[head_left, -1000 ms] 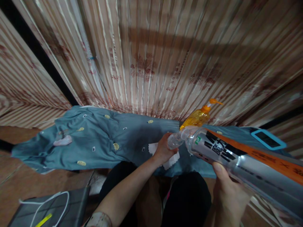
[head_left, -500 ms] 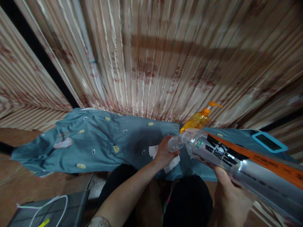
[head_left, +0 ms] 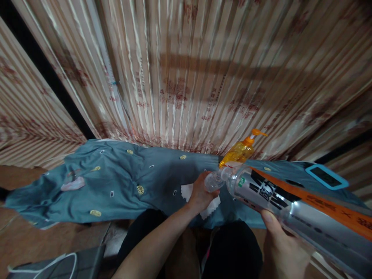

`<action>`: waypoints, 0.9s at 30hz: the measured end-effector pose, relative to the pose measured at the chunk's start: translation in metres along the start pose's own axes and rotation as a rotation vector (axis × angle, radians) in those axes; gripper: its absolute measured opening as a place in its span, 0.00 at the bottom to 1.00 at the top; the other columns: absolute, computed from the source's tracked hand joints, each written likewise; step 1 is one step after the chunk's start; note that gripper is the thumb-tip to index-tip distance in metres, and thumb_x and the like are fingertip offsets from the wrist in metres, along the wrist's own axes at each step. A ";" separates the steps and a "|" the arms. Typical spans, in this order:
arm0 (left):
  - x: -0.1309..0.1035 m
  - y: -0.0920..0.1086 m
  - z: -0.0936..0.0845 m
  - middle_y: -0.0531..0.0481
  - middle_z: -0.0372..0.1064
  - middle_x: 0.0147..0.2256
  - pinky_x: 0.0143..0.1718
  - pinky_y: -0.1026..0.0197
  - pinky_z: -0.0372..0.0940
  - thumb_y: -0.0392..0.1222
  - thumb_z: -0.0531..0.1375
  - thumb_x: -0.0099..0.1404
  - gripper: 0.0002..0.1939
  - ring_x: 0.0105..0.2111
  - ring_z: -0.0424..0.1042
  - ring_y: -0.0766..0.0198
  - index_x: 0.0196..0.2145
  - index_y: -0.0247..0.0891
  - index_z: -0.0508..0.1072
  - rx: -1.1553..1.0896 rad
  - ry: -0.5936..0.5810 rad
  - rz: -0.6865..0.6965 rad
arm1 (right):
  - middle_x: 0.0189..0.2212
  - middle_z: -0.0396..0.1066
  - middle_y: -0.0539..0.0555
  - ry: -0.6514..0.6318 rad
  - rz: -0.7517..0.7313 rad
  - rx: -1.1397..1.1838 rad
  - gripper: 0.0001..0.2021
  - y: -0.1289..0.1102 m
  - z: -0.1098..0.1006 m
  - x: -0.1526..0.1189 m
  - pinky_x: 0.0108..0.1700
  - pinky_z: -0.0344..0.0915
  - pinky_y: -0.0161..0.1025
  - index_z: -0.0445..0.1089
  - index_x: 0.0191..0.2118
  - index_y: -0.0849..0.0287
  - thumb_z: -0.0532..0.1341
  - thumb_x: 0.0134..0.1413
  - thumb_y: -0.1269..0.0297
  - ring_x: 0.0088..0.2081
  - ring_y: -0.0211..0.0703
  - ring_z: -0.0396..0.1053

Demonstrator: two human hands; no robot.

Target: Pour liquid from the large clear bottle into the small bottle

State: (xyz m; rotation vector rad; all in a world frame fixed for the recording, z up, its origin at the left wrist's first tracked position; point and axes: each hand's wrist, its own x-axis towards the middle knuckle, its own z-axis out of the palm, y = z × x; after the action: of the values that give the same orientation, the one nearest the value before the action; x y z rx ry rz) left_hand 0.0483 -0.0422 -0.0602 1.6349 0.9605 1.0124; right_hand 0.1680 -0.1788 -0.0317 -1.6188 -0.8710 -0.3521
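My left hand [head_left: 201, 195] is closed round a small clear container [head_left: 213, 181], which looks like a little plastic bottle or cup. In my right hand [head_left: 280, 240] lies a large clear plastic bottle [head_left: 270, 197] with a silver, black and orange label, tilted so its neck points left. The bottle's mouth meets the opening of the small container; whether liquid runs between them I cannot make out. Under my left hand lies a white scallop-edged cloth or paper [head_left: 211, 208]. Just behind the bottle's neck stands a pump bottle [head_left: 238, 152] of yellow liquid with an orange pump.
A blue-green patterned cloth [head_left: 162, 170] covers the narrow surface before my knees. On its right lies a blue-framed device [head_left: 327, 176] with a dark screen. Pleated curtains [head_left: 180, 77] rise behind, with a black pole [head_left: 49, 73] at left. A white cable [head_left: 58, 259] rests on a dark box lower left.
The whole view has shifted slightly, so things sit a little lower and further left. Both hands keep their holds, and the bottle's mouth stays against the small container.
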 end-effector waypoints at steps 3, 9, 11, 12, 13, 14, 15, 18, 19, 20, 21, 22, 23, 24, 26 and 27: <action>0.000 -0.002 0.001 0.46 0.70 0.45 0.50 0.52 0.63 0.31 0.66 0.46 0.28 0.46 0.70 0.56 0.46 0.37 0.66 0.011 -0.009 0.016 | 0.47 0.68 0.60 0.017 -0.001 0.022 0.29 -0.002 0.001 -0.001 0.58 0.52 0.59 0.66 0.48 0.62 0.64 0.43 0.47 0.55 0.60 0.59; 0.002 -0.007 0.002 0.48 0.70 0.43 0.50 0.52 0.64 0.31 0.66 0.46 0.27 0.45 0.70 0.56 0.45 0.39 0.67 0.012 -0.009 0.038 | 0.49 0.67 0.60 -0.050 0.003 -0.004 0.30 0.004 0.000 -0.001 0.57 0.56 0.57 0.66 0.49 0.61 0.65 0.43 0.47 0.55 0.58 0.59; 0.002 -0.007 0.002 0.48 0.69 0.43 0.50 0.53 0.64 0.31 0.65 0.46 0.26 0.45 0.69 0.56 0.45 0.38 0.67 0.017 -0.010 0.047 | 0.48 0.68 0.59 -0.063 -0.006 -0.019 0.28 0.010 -0.001 0.000 0.57 0.55 0.58 0.67 0.48 0.60 0.65 0.43 0.48 0.56 0.59 0.59; 0.002 -0.007 0.002 0.48 0.69 0.43 0.51 0.52 0.63 0.31 0.65 0.46 0.26 0.45 0.69 0.56 0.45 0.38 0.67 0.023 -0.014 0.050 | 0.47 0.69 0.59 -0.061 -0.014 -0.029 0.27 0.012 -0.002 0.000 0.57 0.55 0.58 0.67 0.47 0.60 0.65 0.42 0.48 0.56 0.60 0.58; 0.002 -0.006 0.002 0.48 0.69 0.44 0.51 0.52 0.63 0.31 0.65 0.46 0.26 0.46 0.69 0.56 0.45 0.38 0.67 0.029 -0.017 0.050 | 0.47 0.69 0.59 -0.060 -0.019 -0.040 0.27 0.013 -0.002 0.000 0.58 0.54 0.59 0.68 0.46 0.60 0.66 0.42 0.49 0.56 0.60 0.58; 0.002 -0.006 0.002 0.47 0.69 0.44 0.51 0.53 0.63 0.31 0.64 0.46 0.26 0.46 0.69 0.56 0.44 0.37 0.66 0.031 -0.025 0.049 | 0.47 0.69 0.59 -0.059 -0.019 -0.044 0.26 0.013 -0.002 0.000 0.58 0.53 0.59 0.68 0.45 0.60 0.66 0.41 0.49 0.57 0.60 0.58; 0.003 -0.006 0.002 0.47 0.69 0.44 0.51 0.53 0.63 0.31 0.64 0.46 0.25 0.46 0.69 0.56 0.44 0.37 0.66 0.030 -0.030 0.046 | 0.47 0.69 0.59 -0.053 -0.014 -0.038 0.25 0.012 -0.001 0.000 0.58 0.54 0.59 0.68 0.44 0.59 0.66 0.41 0.49 0.57 0.60 0.58; 0.003 -0.006 0.003 0.48 0.69 0.44 0.51 0.54 0.63 0.31 0.64 0.46 0.26 0.46 0.69 0.57 0.44 0.37 0.66 0.022 -0.025 0.044 | 0.46 0.69 0.59 -0.022 0.005 0.029 0.23 0.007 0.002 -0.002 0.57 0.56 0.58 0.68 0.43 0.60 0.65 0.43 0.49 0.57 0.59 0.58; 0.003 -0.007 0.003 0.48 0.69 0.44 0.51 0.54 0.63 0.31 0.64 0.46 0.26 0.46 0.69 0.57 0.45 0.37 0.66 0.019 -0.027 0.047 | 0.45 0.69 0.59 -0.015 0.008 0.050 0.23 0.006 0.003 -0.003 0.56 0.57 0.57 0.68 0.42 0.60 0.64 0.44 0.49 0.57 0.59 0.58; 0.002 -0.007 0.003 0.48 0.69 0.44 0.51 0.53 0.63 0.31 0.64 0.46 0.26 0.46 0.69 0.57 0.45 0.37 0.66 0.014 -0.026 0.047 | 0.44 0.70 0.59 -0.007 0.006 0.060 0.23 0.004 0.004 -0.003 0.56 0.57 0.57 0.68 0.42 0.60 0.64 0.44 0.48 0.56 0.59 0.59; 0.002 -0.007 0.003 0.48 0.69 0.44 0.51 0.53 0.63 0.31 0.65 0.46 0.26 0.46 0.69 0.57 0.45 0.38 0.66 0.008 -0.026 0.047 | 0.43 0.70 0.59 0.001 0.003 0.059 0.23 0.004 0.004 -0.003 0.56 0.57 0.57 0.68 0.42 0.60 0.64 0.44 0.48 0.56 0.59 0.59; 0.002 -0.007 0.003 0.48 0.69 0.44 0.51 0.53 0.63 0.31 0.65 0.46 0.26 0.46 0.69 0.56 0.45 0.38 0.66 0.000 -0.028 0.049 | 0.42 0.70 0.58 0.000 0.000 0.051 0.23 0.004 0.005 -0.002 0.56 0.57 0.57 0.68 0.42 0.60 0.64 0.44 0.48 0.55 0.59 0.60; 0.002 -0.007 0.003 0.49 0.69 0.44 0.51 0.53 0.63 0.31 0.65 0.46 0.26 0.46 0.69 0.56 0.45 0.39 0.66 -0.005 -0.027 0.051 | 0.42 0.70 0.58 -0.005 -0.004 0.040 0.23 0.004 0.004 -0.001 0.56 0.57 0.58 0.68 0.42 0.60 0.64 0.44 0.48 0.55 0.58 0.60; 0.002 -0.008 0.003 0.49 0.69 0.44 0.51 0.53 0.63 0.31 0.65 0.46 0.26 0.46 0.69 0.56 0.45 0.40 0.66 -0.005 -0.023 0.053 | 0.42 0.70 0.58 -0.015 -0.009 0.027 0.23 0.005 0.004 0.000 0.57 0.56 0.58 0.68 0.42 0.60 0.64 0.44 0.48 0.55 0.58 0.60; 0.002 -0.009 0.003 0.49 0.69 0.44 0.52 0.53 0.63 0.32 0.65 0.46 0.26 0.47 0.68 0.56 0.44 0.40 0.66 0.002 -0.017 0.060 | 0.42 0.70 0.59 -0.029 -0.019 0.012 0.22 0.007 0.003 0.003 0.56 0.56 0.58 0.69 0.41 0.61 0.64 0.44 0.49 0.55 0.58 0.59; 0.002 -0.009 0.003 0.49 0.69 0.44 0.52 0.52 0.63 0.32 0.65 0.46 0.26 0.47 0.68 0.56 0.44 0.40 0.66 0.006 -0.018 0.064 | 0.43 0.70 0.59 -0.035 -0.021 0.009 0.22 0.008 0.003 0.005 0.56 0.56 0.58 0.69 0.41 0.62 0.65 0.44 0.50 0.55 0.59 0.59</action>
State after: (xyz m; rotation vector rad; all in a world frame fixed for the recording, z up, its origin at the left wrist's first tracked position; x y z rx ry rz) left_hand 0.0503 -0.0387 -0.0691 1.6862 0.9051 1.0368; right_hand 0.1764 -0.1748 -0.0350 -1.6132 -0.9155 -0.3346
